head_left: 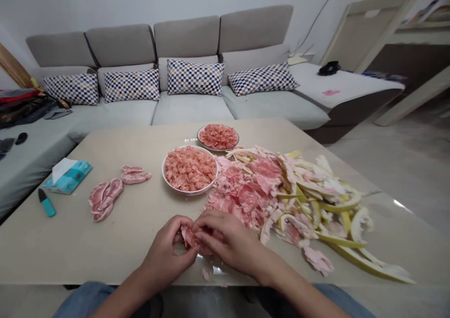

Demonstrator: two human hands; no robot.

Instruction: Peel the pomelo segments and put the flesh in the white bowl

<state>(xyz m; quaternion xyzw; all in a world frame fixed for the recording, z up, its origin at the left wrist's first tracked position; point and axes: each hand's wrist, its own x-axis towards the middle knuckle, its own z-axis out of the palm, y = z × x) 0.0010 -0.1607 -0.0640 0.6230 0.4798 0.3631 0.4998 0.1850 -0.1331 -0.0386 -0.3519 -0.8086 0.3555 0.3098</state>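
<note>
My left hand [165, 252] and my right hand [225, 231] meet near the table's front edge, both pinching a torn pink pomelo segment [188, 237]. Its flesh is partly hidden by my fingers. Just beyond my right hand lies a large heap of pink membrane and yellow-white pomelo rind [295, 200]. A white bowl [190, 192] piled with pink pulp stands ahead of my hands, and a smaller white plate [214, 149] of pulp sits behind it. Whole pink segments [105, 197] lie to the left.
The beige table [105, 257] also holds a blue tissue pack [68, 176] and a teal utility knife [47, 202] at its left. A grey sofa [190, 111] with checked cushions stands behind the table. Small scraps lie by the front edge.
</note>
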